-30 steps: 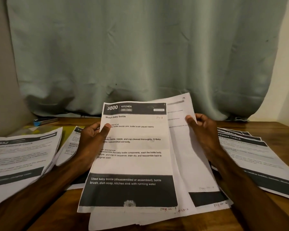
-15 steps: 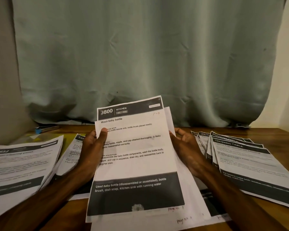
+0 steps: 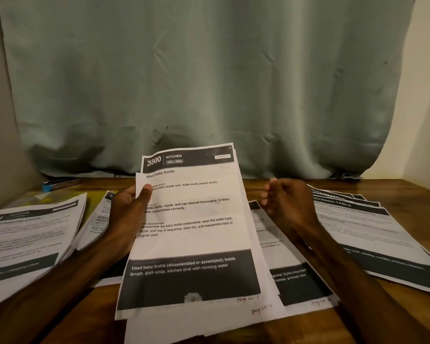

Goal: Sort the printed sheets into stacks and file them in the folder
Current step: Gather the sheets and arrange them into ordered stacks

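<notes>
Left grip (image 3: pixel 128 214) pinching white black-banded printed paper sheaf (image 3: pixel 194 234) by its left edge, right grip (image 3: pixel 288 207) loosely curled, empty, just right of sheaf

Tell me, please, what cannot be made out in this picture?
Head view:
- Pages behind the white "Wash baby bottle" sheet: covered by it.
- Right hand fingers: motion-blurred.
- Left paper stack headed 2652: text blurred, cut by the left edge.
- Blue-tipped metal object, back left: too small.

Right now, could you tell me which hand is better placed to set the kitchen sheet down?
The left hand: it grips the kitchen sheet by its edge; the right hand is off it, empty.
</notes>
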`<state>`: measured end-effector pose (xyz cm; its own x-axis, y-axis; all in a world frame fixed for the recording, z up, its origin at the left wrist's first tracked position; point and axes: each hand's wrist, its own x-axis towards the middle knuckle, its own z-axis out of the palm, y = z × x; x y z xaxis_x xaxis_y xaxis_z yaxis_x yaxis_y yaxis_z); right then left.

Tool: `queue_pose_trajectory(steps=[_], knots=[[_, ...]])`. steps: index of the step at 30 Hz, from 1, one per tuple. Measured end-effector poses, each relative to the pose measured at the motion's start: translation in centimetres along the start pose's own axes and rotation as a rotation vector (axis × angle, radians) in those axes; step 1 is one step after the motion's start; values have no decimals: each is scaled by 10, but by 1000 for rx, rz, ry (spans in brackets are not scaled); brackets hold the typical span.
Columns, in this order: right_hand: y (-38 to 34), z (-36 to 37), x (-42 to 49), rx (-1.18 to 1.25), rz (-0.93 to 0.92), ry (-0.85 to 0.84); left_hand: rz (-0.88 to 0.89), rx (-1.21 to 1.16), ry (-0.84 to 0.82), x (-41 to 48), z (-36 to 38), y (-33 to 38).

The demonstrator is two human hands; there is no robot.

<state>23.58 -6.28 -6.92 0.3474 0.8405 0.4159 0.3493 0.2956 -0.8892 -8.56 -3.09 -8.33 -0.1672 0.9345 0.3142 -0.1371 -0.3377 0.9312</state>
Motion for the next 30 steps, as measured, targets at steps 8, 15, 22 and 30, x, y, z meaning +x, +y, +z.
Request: queue_pose_trajectory(steps=[8,15,22,30], knots=[[14,-4,3,-765,84,-301,1,-8,7,3,1,-1],[17,-4,2,-698,201,-236,-8,14,-8,3,0,-3],[27,-5,7,-610,164,-121,3,3,-12,2,1,-3],[24,-9,14,-500,79,-11,-13,0,-26,6,1,-7]])
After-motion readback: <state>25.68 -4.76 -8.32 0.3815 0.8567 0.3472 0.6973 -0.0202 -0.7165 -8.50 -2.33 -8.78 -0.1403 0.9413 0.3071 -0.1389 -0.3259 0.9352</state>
